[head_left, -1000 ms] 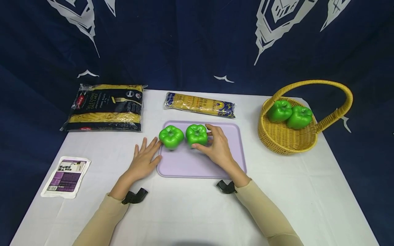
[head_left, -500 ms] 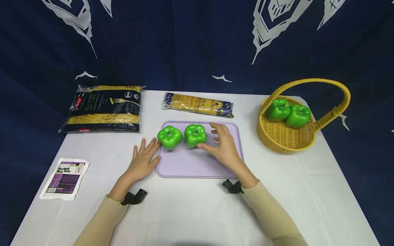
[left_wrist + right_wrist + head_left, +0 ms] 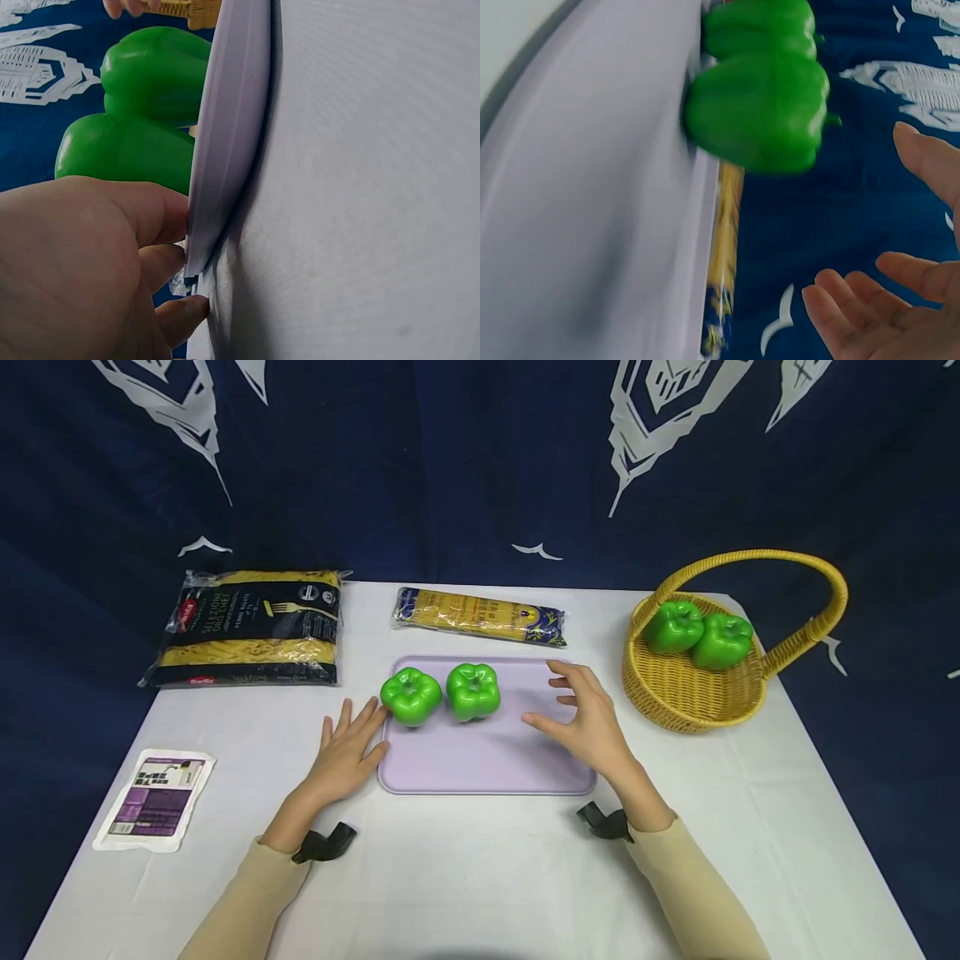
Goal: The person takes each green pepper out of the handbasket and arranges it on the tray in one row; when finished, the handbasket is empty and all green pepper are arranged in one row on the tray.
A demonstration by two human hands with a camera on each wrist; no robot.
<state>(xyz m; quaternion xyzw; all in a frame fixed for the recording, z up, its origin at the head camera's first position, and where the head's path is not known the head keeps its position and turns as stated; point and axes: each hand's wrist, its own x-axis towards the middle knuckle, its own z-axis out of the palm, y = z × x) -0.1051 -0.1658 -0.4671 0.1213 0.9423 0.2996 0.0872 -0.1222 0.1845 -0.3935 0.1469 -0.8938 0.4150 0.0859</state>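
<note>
Two green bell peppers stand on a lilac tray (image 3: 480, 768): the left pepper (image 3: 411, 697) near its left edge, the right pepper (image 3: 473, 692) just beside it. My right hand (image 3: 588, 718) hovers over the tray's right side, fingers spread and holding nothing, apart from the right pepper. In the right wrist view a gap shows between its thumb (image 3: 926, 157) and the pepper (image 3: 761, 112). My left hand (image 3: 347, 758) lies with spread fingers at the tray's left edge, its fingertips touching the rim in the left wrist view, close to the left pepper (image 3: 124, 150).
A yellow wicker basket (image 3: 693, 693) with a tall handle stands at the right, holding two more green peppers (image 3: 722, 642). A spaghetti packet (image 3: 480, 616) lies behind the tray. A penne bag (image 3: 251, 627) is at back left, a white-and-purple pouch (image 3: 155, 799) at front left.
My right hand has let go of the right pepper and moved away to the right. The pepper stays on the tray. My left hand has kept its place.
</note>
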